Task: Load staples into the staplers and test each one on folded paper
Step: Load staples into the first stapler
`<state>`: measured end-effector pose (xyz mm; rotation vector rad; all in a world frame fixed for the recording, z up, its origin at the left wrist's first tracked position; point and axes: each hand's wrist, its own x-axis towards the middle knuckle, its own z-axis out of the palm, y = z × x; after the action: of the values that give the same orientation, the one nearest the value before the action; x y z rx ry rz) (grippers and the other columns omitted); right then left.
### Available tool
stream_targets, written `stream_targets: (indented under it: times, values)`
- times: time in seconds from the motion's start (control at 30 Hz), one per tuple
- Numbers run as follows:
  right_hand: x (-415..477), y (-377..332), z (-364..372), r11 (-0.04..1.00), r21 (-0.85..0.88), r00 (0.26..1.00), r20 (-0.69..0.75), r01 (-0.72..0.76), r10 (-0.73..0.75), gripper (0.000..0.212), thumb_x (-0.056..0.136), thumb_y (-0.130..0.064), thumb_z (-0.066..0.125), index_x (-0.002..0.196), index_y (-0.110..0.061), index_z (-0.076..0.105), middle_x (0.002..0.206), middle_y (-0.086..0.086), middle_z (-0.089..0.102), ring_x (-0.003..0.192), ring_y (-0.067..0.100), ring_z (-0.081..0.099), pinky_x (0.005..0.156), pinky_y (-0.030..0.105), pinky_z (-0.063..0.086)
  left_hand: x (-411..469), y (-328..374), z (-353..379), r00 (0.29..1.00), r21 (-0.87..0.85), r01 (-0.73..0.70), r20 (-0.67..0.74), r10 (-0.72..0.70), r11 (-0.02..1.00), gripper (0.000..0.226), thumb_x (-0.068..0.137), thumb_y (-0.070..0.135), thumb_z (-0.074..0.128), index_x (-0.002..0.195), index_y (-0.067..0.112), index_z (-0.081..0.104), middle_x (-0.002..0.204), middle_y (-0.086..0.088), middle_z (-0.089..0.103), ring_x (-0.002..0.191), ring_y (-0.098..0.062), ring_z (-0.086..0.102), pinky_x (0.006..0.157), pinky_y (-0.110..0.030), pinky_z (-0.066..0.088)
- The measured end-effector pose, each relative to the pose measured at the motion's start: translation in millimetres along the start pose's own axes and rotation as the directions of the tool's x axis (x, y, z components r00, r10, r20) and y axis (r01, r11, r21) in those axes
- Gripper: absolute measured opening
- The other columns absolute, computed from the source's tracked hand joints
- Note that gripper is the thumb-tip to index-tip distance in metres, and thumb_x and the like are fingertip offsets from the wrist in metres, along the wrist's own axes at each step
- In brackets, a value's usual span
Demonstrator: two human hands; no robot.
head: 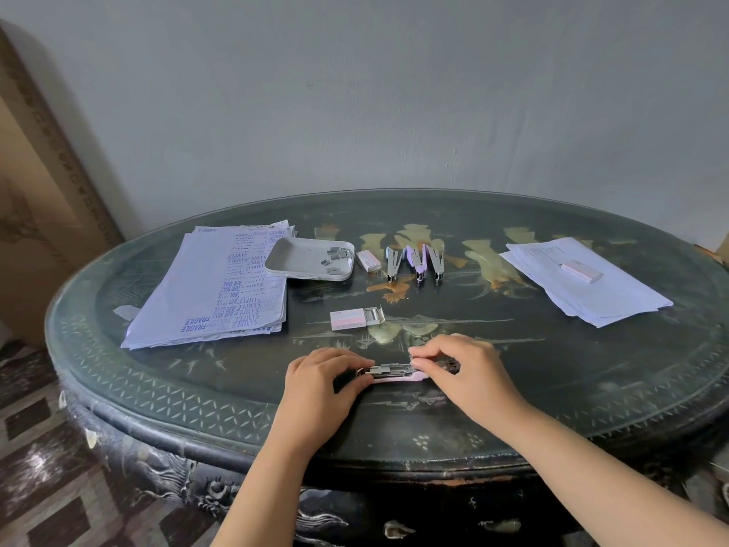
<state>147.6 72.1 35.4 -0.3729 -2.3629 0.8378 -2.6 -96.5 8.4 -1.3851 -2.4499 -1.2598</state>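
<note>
Stapler (394,372): loading step, likely.
Your left hand (319,382) grips its end, your right hand (471,373) pinches its channel; next, close it squarely.

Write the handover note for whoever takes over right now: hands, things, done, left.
Left hand grips one end of the pink stapler, opened flat; right hand pinches its metal magazine. Open staple box lies behind. Three more staplers lie opened in a row farther back, beside a tray of loose staples. Printed paper stack left, plain stack right.
Done: loading under way.
Left: close it, load the rest if empty, test each on folded paper.
</note>
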Motion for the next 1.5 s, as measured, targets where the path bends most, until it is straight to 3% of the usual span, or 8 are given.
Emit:
stream_targets:
  times: [0.17, 0.47, 0.67, 0.97, 1.13, 1.3, 1.4, 1.5]
  values:
    - [5.8, -3.5, 8.0, 0.983, -0.099, 0.98, 0.14, 0.156, -0.142, 0.019, 0.085, -0.034, 0.063, 0.097, -0.03, 0.077, 0.078, -0.014, 0.066, 0.081, 0.005, 0.056, 0.073, 0.022, 0.049, -0.3, -1.1, 0.8, 1.0, -0.02, -0.002, 0.007, 0.002, 1.0, 0.029, 0.076, 0.059, 0.056, 0.093, 0.042, 0.073, 0.096, 0.028, 0.066, 0.098, 0.006, 0.059, 0.093, -0.041, 0.046]
    - [6.3, -0.5, 6.0, 0.975, -0.124, 0.968, 0.195, 0.184, -0.157, 0.025, 0.087, -0.033, 0.054, 0.105, -0.034, 0.072, 0.084, -0.011, 0.056, 0.087, 0.003, 0.048, 0.08, 0.021, 0.044, -0.2, -2.3, 1.3, 1.0, -0.024, -0.002, 0.008, 0.002, 1.0, 0.028, 0.076, 0.058, 0.057, 0.094, 0.042, 0.072, 0.097, 0.028, 0.066, 0.099, 0.005, 0.059, 0.092, -0.04, 0.047]
    - [9.1, -5.2, 5.9, 0.926, -0.268, 0.923, 0.347, 0.268, -0.167, 0.028, 0.088, -0.042, 0.05, 0.112, -0.043, 0.065, 0.095, -0.013, 0.043, 0.093, 0.001, 0.034, 0.082, 0.022, 0.031, 0.1, -2.4, 1.1, 1.0, -0.027, -0.015, 0.009, 0.015, 1.0, 0.026, 0.077, 0.055, 0.06, 0.095, 0.041, 0.072, 0.096, 0.027, 0.067, 0.097, 0.005, 0.06, 0.09, -0.04, 0.048]
    - [12.7, -10.0, 11.8, 0.959, -0.216, 0.891, 0.448, 0.183, -0.069, 0.035, 0.089, -0.039, 0.059, 0.121, -0.053, 0.056, 0.109, -0.01, 0.041, 0.105, 0.004, 0.029, 0.1, 0.03, 0.028, 0.5, -2.3, 1.4, 1.0, -0.031, 0.001, 0.007, -0.001, 1.0, 0.027, 0.076, 0.055, 0.058, 0.094, 0.04, 0.073, 0.095, 0.028, 0.067, 0.097, 0.004, 0.059, 0.091, -0.041, 0.047]
    - [9.4, -4.7, 8.1, 0.996, -0.056, 0.952, 0.302, 0.071, -0.051, 0.026, 0.086, -0.021, 0.065, 0.107, -0.036, 0.063, 0.103, -0.016, 0.048, 0.098, -0.001, 0.05, 0.085, 0.017, 0.041, 0.3, -2.1, 0.6, 1.0, -0.031, 0.009, 0.003, -0.009, 0.999, 0.023, 0.076, 0.049, 0.064, 0.094, 0.039, 0.074, 0.096, 0.027, 0.067, 0.097, 0.005, 0.059, 0.092, -0.04, 0.047]
    - [4.5, 2.4, 5.9, 0.984, -0.088, 0.952, 0.281, 0.153, -0.123, 0.024, 0.086, -0.02, 0.063, 0.107, -0.028, 0.072, 0.091, -0.012, 0.058, 0.084, 0.006, 0.057, 0.074, 0.027, 0.052, 0.5, -2.9, 0.7, 1.0, -0.032, 0.013, 0.013, -0.012, 0.999, 0.023, 0.077, 0.05, 0.064, 0.096, 0.04, 0.073, 0.097, 0.028, 0.066, 0.099, 0.005, 0.059, 0.093, -0.04, 0.046]
    - [2.2, 1.0, 6.6, 0.97, -0.135, 0.935, 0.322, 0.204, -0.152, 0.033, 0.087, -0.029, 0.054, 0.116, -0.033, 0.068, 0.091, -0.011, 0.053, 0.085, 0.004, 0.052, 0.077, 0.025, 0.052, 0.5, -2.4, 0.6, 1.0, -0.028, 0.014, 0.014, -0.013, 1.0, 0.022, 0.077, 0.048, 0.065, 0.096, 0.04, 0.073, 0.097, 0.028, 0.066, 0.099, 0.005, 0.059, 0.093, -0.041, 0.046]
    - [0.6, -2.0, 2.1, 0.977, -0.138, 0.95, 0.291, 0.162, -0.116, 0.035, 0.086, -0.029, 0.054, 0.12, -0.034, 0.064, 0.098, -0.011, 0.055, 0.091, 0.003, 0.053, 0.083, 0.024, 0.049, 0.2, -1.4, -0.3, 1.0, -0.031, 0.016, 0.013, -0.016, 0.999, 0.022, 0.077, 0.048, 0.065, 0.096, 0.04, 0.073, 0.097, 0.027, 0.067, 0.098, 0.005, 0.059, 0.093, -0.041, 0.046]
